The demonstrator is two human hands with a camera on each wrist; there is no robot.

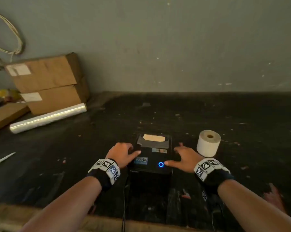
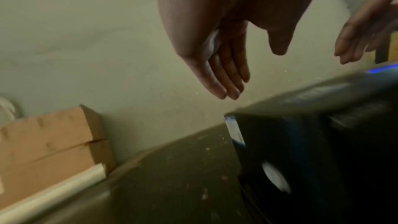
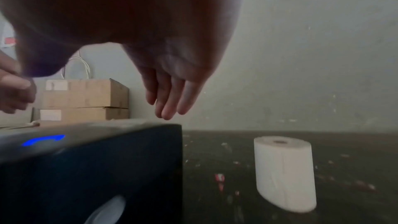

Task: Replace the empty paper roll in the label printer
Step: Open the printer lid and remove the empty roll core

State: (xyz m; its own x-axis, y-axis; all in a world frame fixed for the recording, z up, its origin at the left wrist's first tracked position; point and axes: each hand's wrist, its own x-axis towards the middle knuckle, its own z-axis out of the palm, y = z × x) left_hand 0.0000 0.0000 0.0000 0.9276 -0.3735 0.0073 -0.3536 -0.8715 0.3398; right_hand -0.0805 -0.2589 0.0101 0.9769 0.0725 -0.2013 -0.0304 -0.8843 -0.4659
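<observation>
Both hands, left hand and right hand, hover with fingers relaxed, holding nothing, flanking the label printer, while the upright new paper roll stands nearer the right hand.

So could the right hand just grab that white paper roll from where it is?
Probably yes. The paper roll stands upright on the table just beyond the right hand, which hovers open over the printer. Nothing lies between them.
</observation>
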